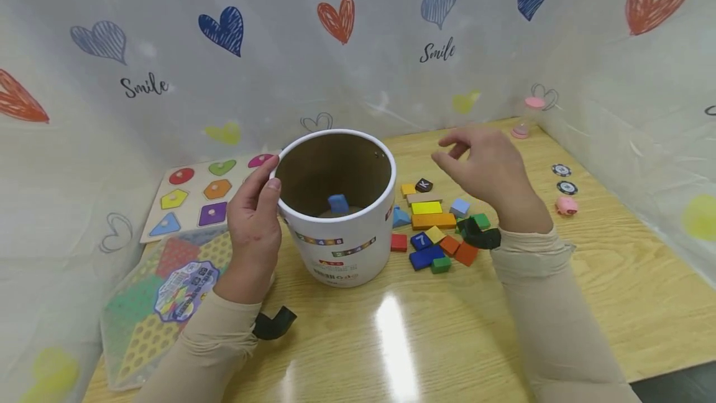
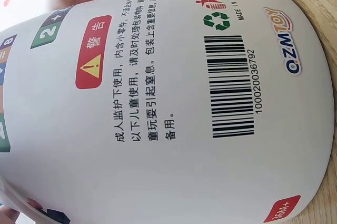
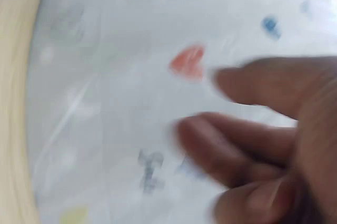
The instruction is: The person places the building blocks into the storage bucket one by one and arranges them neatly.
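A white toy bucket [image 1: 347,247] stands upright on the table, with a blue block [image 1: 338,204] visible inside it. My left hand [image 1: 254,235] grips the bucket's rim on its left side, thumb and fingers on either side of the wall. The left wrist view is filled by the bucket's printed side [image 2: 174,176]. To the right of the bucket, my right hand [image 1: 483,163] is raised above the loose coloured blocks [image 1: 433,221]. In the right wrist view, the fingers of the right hand [image 3: 268,139] are loosely bent and apart, with nothing between them.
Left of the bucket lie a wooden shape puzzle [image 1: 192,185] and a clear bag of coloured pieces [image 1: 162,303]. Toward the right edge are a pink bottle-like toy [image 1: 526,118], two poker chips [image 1: 567,188] and a small pink pig [image 1: 566,206]. A heart-printed curtain [image 1: 380,67] surrounds the wooden table [image 1: 447,334].
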Demonstrator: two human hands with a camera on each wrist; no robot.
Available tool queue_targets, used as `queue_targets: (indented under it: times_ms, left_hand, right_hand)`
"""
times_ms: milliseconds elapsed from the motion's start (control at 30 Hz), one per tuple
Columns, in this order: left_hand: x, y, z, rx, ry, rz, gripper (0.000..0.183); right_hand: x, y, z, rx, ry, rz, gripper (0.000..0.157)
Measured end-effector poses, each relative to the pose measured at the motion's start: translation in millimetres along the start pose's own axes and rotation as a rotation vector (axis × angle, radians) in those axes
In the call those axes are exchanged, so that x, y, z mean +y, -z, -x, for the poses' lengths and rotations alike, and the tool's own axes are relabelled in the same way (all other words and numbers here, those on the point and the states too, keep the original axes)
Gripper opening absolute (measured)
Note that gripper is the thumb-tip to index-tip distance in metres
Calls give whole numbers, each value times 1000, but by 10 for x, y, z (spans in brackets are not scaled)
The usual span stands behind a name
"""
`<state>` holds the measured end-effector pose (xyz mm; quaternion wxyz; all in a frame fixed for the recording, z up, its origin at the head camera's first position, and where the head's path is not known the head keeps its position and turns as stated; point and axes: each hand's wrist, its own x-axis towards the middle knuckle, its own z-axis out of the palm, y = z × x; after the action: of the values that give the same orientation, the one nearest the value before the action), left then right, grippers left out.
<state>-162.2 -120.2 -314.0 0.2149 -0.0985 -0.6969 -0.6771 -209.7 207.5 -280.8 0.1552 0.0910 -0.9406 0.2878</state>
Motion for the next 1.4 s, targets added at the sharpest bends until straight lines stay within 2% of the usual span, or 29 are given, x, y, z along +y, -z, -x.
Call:
queue_targets:
  times_ms: [67, 100, 133, 200, 300, 433, 500, 567, 633, 667, 700, 767, 833, 900, 933, 1000, 1100, 1233, 1333, 1400]
  left_hand:
    - [-2, 4, 6, -2, 7, -13, 36]
    - [-2, 7, 12, -3, 11, -22, 37]
    - [-2, 9, 16, -2, 17, -28, 36]
    - [-3, 15, 25, 5, 33, -34, 36]
    - [-74, 42, 16, 11, 50, -13, 35]
    - [-238, 87, -20, 9, 53, 13, 36]
    - [-279, 94, -29, 8, 50, 20, 36]
    - [-259, 81, -24, 5, 50, 35, 37]
    - [-206, 58, -15, -2, 38, 51, 37]
    - [-174, 46, -8, -6, 31, 53, 37]
    - [-146, 34, -5, -11, 26, 61, 37]
    - [-95, 12, -1, -22, 15, 71, 37]
    - [-53, -5, -2, -33, -1, 71, 37]
    - [-33, -11, -8, -30, -9, 60, 36]
    - [-26, -11, -12, -25, -12, 57, 36]
    - [-27, -4, -18, -11, -15, 46, 35]
    - [-92, 31, -38, 4, -9, 46, 35]
    - [-204, 57, -71, -10, -19, 61, 35]
    - [-244, 60, -84, -21, -33, 68, 36]
    - [-250, 62, -87, -25, -36, 68, 36]
  right_hand:
    - [209, -7, -61, -198, -108, 171, 47]
    - [313, -31, -92, -298, -156, 221, 51]
    - [412, -70, -119, -389, -198, 249, 56]
    - [598, -185, -165, -516, -248, 252, 60]
    - [792, -374, -204, -637, -293, 212, 54]
    - [945, -541, -236, -702, -334, 207, 41]
    - [976, -550, -243, -688, -340, 232, 39]
    - [952, -501, -248, -632, -293, 231, 36]
    - [825, -405, -232, -471, -223, 170, 37]
    - [724, -348, -210, -364, -189, 82, 37]
    - [600, -295, -183, -250, -143, -51, 36]
    - [302, -213, -99, -45, -11, -380, 33]
    - [-6, -173, 5, 68, 148, -678, 29]
    - [-286, -158, 105, 81, 264, -844, 29]
    - [-403, -157, 143, 72, 302, -871, 29]
    - [-577, -163, 192, 60, 331, -858, 28]
    - [-703, -165, 218, 44, 311, -829, 28]
    - [-647, -143, 196, 51, 286, -862, 31]
    - [-490, -114, 131, 103, 266, -890, 31]
    - [-334, -109, 60, 158, 233, -846, 29]
